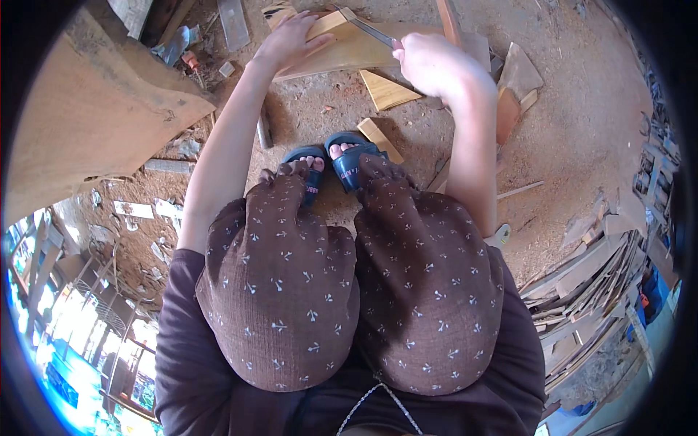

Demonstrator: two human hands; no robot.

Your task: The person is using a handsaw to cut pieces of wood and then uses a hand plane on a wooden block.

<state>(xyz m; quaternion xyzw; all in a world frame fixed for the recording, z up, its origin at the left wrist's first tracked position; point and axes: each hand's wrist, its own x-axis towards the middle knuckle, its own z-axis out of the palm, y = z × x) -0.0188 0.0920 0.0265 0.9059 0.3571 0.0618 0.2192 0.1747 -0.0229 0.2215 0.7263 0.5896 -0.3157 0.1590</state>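
Note:
At the far side, beyond my feet, my left hand grips a small pale wooden block; its thumb lies along the near side and the fingers reach over the far side. My right hand is closed round the handle of a tool with a long, narrow metal blade, probably a knife. The blade slants up and left from my fist, and its far end is beside the block. Both lie over a wide wooden board on the ground. The handle is mostly hidden in my fist.
A triangular wood offcut and a small wooden piece lie near my sandals. A large wooden sheet stands at the left. Scrap wood is heaped at the right. Chips and litter cover the dirt floor.

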